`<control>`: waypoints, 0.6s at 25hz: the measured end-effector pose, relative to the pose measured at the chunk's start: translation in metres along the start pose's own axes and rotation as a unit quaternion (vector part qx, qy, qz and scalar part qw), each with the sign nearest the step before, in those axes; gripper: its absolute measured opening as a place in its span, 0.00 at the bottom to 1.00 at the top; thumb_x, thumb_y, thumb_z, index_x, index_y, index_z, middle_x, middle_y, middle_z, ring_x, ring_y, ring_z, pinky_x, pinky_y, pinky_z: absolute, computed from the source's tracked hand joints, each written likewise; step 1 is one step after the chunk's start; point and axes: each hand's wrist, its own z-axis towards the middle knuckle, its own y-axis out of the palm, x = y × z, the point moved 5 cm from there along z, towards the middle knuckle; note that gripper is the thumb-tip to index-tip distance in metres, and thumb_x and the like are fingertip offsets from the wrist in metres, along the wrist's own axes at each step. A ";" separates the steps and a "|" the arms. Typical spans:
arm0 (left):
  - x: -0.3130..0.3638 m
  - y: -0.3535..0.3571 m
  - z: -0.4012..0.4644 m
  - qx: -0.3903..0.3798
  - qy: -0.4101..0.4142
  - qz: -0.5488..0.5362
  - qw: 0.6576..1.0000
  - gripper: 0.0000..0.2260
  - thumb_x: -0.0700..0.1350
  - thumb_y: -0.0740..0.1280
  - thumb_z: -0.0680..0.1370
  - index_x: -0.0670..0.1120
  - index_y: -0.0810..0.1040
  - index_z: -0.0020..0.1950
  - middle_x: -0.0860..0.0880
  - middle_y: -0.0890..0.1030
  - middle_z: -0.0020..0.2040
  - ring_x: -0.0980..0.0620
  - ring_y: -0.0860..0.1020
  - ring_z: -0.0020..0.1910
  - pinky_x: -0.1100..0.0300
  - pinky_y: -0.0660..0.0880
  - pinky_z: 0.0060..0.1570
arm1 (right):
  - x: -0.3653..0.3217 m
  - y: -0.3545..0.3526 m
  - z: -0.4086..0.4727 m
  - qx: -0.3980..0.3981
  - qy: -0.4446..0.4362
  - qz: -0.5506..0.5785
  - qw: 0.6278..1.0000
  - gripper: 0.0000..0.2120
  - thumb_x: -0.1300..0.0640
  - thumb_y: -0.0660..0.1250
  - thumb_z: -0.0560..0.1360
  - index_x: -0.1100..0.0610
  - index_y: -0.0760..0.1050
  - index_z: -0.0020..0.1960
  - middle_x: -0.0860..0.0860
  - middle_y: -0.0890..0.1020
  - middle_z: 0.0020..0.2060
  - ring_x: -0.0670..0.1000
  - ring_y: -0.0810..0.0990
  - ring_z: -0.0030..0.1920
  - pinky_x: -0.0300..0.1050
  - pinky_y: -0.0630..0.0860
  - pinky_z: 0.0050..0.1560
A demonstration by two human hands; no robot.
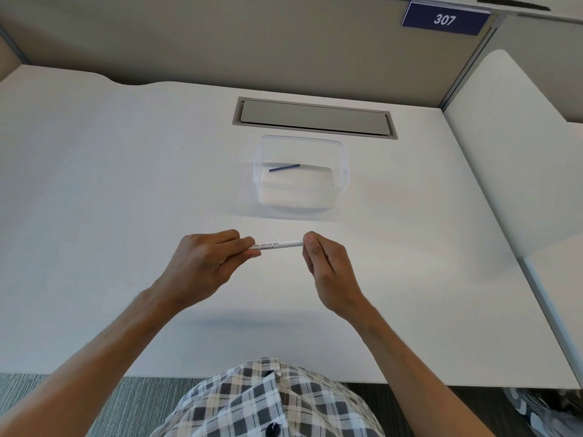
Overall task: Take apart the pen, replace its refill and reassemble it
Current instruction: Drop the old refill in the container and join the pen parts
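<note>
A white pen (277,246) with small black print on its barrel lies level above the desk, held between both hands. My left hand (205,263) grips its left end, fingers curled round the barrel. My right hand (328,266) pinches the right end with thumb and fingers, and that tip is hidden behind them. A thin dark blue refill (284,167) lies inside a clear plastic box (342,171) farther back on the desk.
The white desk (126,200) has a grey cable-tray flap (314,118) behind the box. Beige partition walls stand at the back and right, with a blue "307" sign (444,19). The desk's front edge runs just above my checked shirt.
</note>
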 end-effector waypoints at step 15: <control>-0.002 0.000 -0.002 -0.015 -0.001 0.027 1.000 0.11 0.50 0.63 0.80 0.46 0.82 0.48 0.52 0.72 0.31 0.49 0.66 0.28 0.54 0.67 0.22 | -0.003 -0.007 -0.002 0.019 -0.101 -0.231 0.968 0.09 0.49 0.51 0.82 0.45 0.61 0.43 0.47 0.64 0.24 0.51 0.64 0.27 0.44 0.61 0.29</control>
